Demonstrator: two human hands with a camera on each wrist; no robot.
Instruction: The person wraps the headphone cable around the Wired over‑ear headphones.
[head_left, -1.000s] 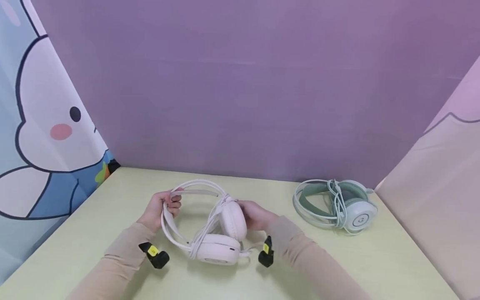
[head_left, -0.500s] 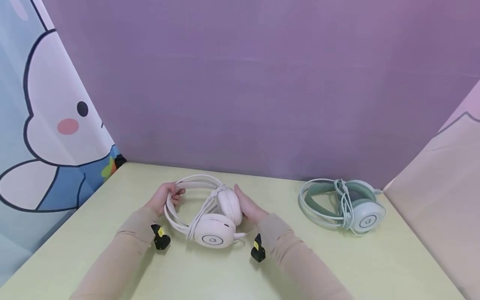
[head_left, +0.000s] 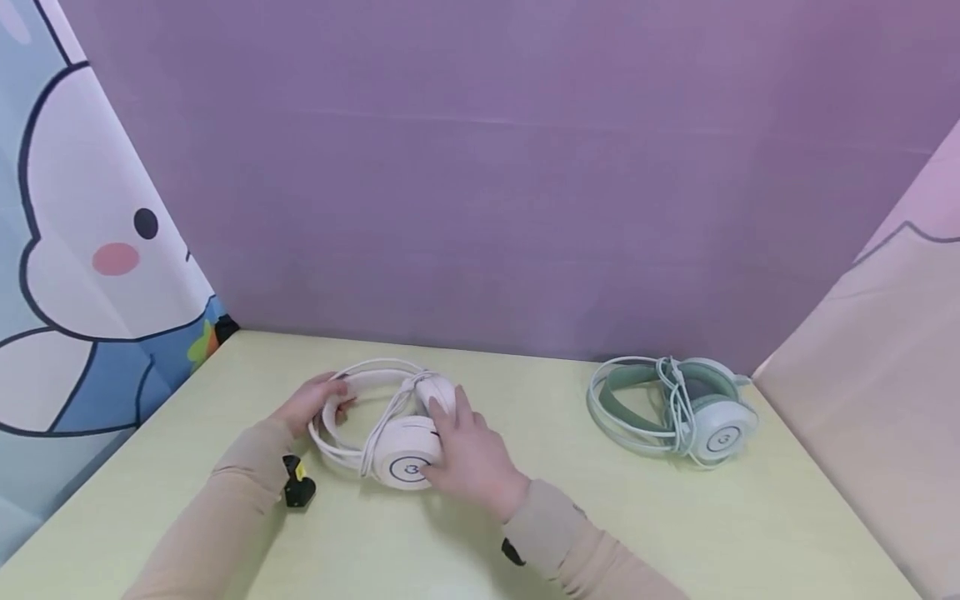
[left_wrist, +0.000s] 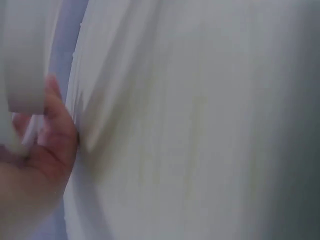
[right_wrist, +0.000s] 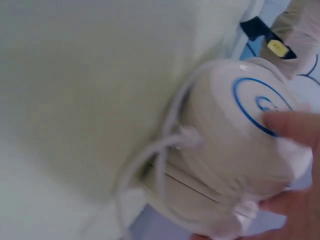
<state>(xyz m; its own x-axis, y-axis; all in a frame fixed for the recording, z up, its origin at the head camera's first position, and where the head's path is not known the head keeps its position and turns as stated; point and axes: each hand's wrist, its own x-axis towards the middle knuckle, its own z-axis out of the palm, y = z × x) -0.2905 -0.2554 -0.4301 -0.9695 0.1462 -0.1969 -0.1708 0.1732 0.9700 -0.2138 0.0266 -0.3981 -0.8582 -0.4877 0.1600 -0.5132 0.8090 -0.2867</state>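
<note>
A pair of white headphones (head_left: 408,450) lies at the left of the table, its cable bundled across the band beside the ear cups. My left hand (head_left: 311,402) grips the headband at its left side; in the left wrist view, fingers curl round a pale band (left_wrist: 25,65). Over the ear cups is my right hand (head_left: 476,454). Its thumb presses the logo face of the near cup (right_wrist: 225,125), while the fingers reach over to the far cup. A white cable end sticks out beside the near cup in the right wrist view.
Green-and-white headphones (head_left: 720,429) with a tied cable lie at the right of the pale yellow table (head_left: 570,533). A purple wall (head_left: 495,183) stands behind. Printed cloth (head_left: 90,208) hangs at the left, and a pale curtain (head_left: 885,358) at the right.
The white headphones have settled lower and turned, so the near cup's logo shows, and shifted slightly left. My right hand has moved from the far cup's side to over both cups. The left hand keeps its grip.
</note>
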